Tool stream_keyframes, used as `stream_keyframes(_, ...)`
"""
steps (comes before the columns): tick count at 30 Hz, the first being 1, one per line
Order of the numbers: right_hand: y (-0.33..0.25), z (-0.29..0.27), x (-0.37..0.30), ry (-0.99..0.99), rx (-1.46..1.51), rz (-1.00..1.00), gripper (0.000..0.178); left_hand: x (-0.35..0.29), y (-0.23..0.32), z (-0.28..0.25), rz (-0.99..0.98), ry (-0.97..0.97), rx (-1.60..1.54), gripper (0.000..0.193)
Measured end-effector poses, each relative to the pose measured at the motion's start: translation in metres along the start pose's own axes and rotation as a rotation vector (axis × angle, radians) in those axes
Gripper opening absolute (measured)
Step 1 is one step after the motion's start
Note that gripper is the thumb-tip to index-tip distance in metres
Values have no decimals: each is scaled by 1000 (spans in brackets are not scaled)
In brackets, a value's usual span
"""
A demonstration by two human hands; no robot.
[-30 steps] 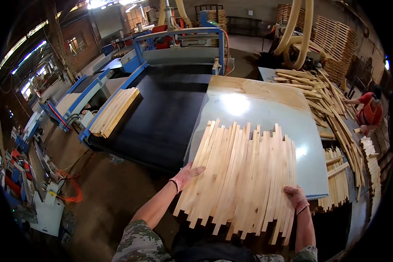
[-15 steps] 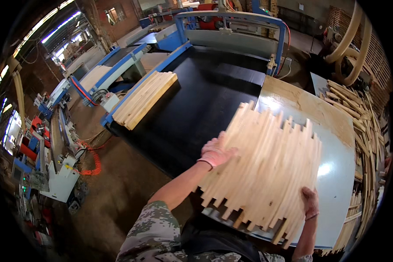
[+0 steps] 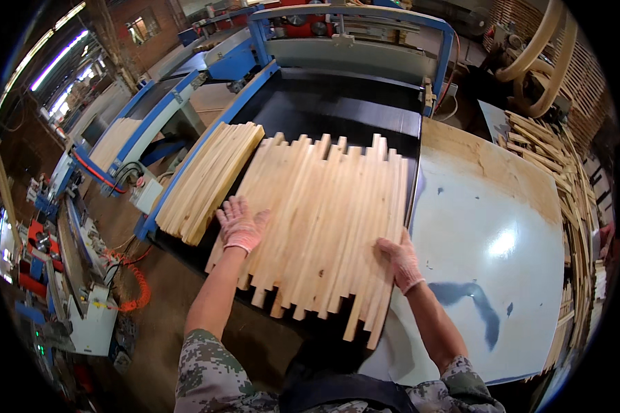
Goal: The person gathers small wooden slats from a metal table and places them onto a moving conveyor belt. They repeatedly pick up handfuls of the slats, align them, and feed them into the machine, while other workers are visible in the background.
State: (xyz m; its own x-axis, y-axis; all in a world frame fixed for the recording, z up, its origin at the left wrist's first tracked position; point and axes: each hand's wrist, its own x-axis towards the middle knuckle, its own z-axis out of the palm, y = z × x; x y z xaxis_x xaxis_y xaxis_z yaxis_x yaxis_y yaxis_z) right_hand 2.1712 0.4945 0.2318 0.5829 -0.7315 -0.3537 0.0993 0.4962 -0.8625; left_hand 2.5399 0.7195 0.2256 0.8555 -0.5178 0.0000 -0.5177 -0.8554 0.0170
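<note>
head view | left hand (image 3: pixel 241 227) flat, fingers spread, on near-left part of wooden slat batch (image 3: pixel 324 220); right hand (image 3: pixel 401 260) flat on its near-right edge, neither grip closed | batch lies on black conveyor bed (image 3: pixel 351 113), beside second slat stack (image 3: pixel 210 179) | step: likely squaring the batch; next: even push forward, ends aligned

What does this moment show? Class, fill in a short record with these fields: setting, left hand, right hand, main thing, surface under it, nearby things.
setting: woodworking shop, machines with blue frames
left hand: gloved, flat on the left part of the batch, fingers spread
right hand: gloved, flat on the batch's right edge
main thing: batch of wooden slats, side by side, ends uneven
surface under it: black machine bed
nearby things: second slat stack to the left; pale table to the right; loose strips past the table
</note>
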Motion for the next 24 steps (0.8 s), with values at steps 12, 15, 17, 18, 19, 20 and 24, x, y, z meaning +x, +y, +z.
stream_keyframes(12,-30,65,16,169,-1306,94,94,69,-56,28,204,219,53,91)
stream_keyframes(15,-12,63,-15,264,-1133,25,79,73,-50,38,168,325,227,69)
stream_keyframes(17,1,62,-30,276,-1052,-70,72,53,-57,36,210,548,355,49)
stream_keyframes(18,12,55,-39,280,-1038,-120,68,41,-50,26,231,691,272,49)
stream_keyframes(19,19,51,-43,229,-1022,-92,76,25,-36,13,275,765,165,49)
stream_keyframes(20,45,40,-50,237,-929,-203,79,11,-16,2,355,811,3,48)
stream_keyframes(24,104,8,-119,109,-498,-354,73,-70,78,-42,758,632,-654,48)
